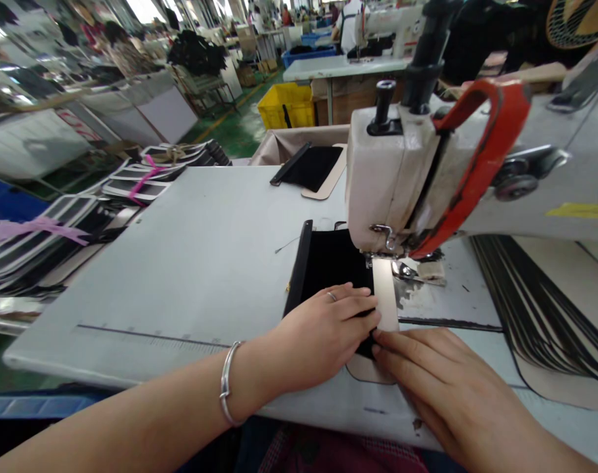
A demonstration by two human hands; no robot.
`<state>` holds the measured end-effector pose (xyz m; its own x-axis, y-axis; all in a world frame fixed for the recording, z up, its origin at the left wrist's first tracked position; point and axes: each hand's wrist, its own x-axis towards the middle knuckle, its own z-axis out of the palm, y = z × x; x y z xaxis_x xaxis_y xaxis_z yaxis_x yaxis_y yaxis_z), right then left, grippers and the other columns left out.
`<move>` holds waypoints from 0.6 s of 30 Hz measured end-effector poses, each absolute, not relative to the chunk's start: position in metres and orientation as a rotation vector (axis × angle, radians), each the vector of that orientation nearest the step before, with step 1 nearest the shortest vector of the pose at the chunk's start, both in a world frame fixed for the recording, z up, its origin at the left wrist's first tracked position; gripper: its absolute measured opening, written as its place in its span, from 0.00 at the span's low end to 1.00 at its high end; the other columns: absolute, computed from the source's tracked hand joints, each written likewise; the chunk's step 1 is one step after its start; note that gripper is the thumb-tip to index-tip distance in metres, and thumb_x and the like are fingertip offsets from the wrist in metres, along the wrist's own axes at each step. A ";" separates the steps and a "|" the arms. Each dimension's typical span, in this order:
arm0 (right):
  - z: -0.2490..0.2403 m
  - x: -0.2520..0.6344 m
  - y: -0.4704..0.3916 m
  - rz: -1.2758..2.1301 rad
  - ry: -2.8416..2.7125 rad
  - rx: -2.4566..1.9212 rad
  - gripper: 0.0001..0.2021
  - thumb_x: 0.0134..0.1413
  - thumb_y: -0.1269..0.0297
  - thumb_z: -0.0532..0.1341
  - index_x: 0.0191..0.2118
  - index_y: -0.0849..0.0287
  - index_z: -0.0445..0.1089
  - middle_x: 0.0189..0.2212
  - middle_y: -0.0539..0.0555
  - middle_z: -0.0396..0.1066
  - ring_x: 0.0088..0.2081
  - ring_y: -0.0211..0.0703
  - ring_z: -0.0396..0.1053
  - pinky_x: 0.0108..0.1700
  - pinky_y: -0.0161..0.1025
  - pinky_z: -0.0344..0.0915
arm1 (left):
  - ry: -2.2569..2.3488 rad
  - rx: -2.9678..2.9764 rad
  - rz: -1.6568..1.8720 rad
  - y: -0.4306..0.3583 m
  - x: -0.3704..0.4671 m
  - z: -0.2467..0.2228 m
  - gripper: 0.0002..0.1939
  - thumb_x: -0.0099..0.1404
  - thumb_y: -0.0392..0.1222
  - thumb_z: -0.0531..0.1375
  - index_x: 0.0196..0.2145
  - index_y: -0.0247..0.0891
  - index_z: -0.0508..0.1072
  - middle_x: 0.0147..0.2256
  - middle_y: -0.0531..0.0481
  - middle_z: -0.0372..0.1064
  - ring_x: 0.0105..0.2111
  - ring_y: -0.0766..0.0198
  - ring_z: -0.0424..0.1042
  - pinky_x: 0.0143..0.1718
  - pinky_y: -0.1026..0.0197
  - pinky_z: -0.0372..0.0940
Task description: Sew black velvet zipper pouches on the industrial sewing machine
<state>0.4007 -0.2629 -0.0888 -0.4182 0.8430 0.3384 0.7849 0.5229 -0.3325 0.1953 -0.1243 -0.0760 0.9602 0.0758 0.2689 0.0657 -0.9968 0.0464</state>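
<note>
A black fabric panel [328, 259] with a beige border strip [386, 299] lies under the presser foot of a sewing machine [392, 177]. Along the panel's left edge runs a dark band with a small gold-coloured bit, perhaps a zipper pull. My left hand [328, 328], wearing a ring and a bracelet, rests flat on the black fabric with its fingers stretched toward the strip. At the strip's near right edge, my right hand [431, 374] has its fingers together, gripping the panel's border; its thumb is hard to make out.
A similar panel [313, 167] lies at the table's [205, 249] far edge. Fanned beige-and-black pieces [539, 315] lie right of the machine. Tied bundles [47, 230] stand at left. A red lever guard [480, 157] curves down the machine head. Beyond are a yellow crate [286, 105] and other people.
</note>
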 end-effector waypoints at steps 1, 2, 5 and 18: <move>-0.090 0.402 -0.262 0.183 -2.313 -1.339 0.20 0.67 0.74 0.51 0.60 0.57 0.67 0.59 0.50 0.70 0.55 0.45 0.64 0.56 0.44 0.63 | 0.113 3.066 0.433 -0.123 0.196 -0.076 0.15 0.76 0.36 0.53 0.52 0.30 0.76 0.57 0.44 0.72 0.61 0.55 0.67 0.67 0.48 0.62; -0.091 0.403 -0.261 0.197 -2.326 -1.349 0.20 0.67 0.74 0.52 0.61 0.57 0.66 0.60 0.51 0.69 0.56 0.46 0.64 0.56 0.45 0.63 | 0.113 3.055 0.438 -0.122 0.197 -0.076 0.15 0.76 0.35 0.53 0.52 0.30 0.75 0.57 0.43 0.72 0.61 0.55 0.67 0.67 0.48 0.62; -0.094 0.407 -0.257 0.217 -2.363 -1.373 0.21 0.67 0.74 0.53 0.62 0.57 0.64 0.61 0.52 0.68 0.55 0.48 0.63 0.56 0.47 0.63 | 0.171 2.975 0.432 -0.118 0.198 -0.076 0.16 0.75 0.38 0.55 0.55 0.29 0.73 0.58 0.42 0.71 0.62 0.54 0.67 0.67 0.48 0.61; -0.090 0.417 -0.227 0.194 -2.355 -1.428 0.19 0.68 0.71 0.55 0.62 0.54 0.64 0.59 0.52 0.69 0.54 0.49 0.65 0.54 0.51 0.65 | 0.225 2.878 0.549 -0.097 0.208 -0.080 0.13 0.74 0.40 0.58 0.50 0.30 0.74 0.53 0.41 0.74 0.56 0.55 0.70 0.63 0.50 0.65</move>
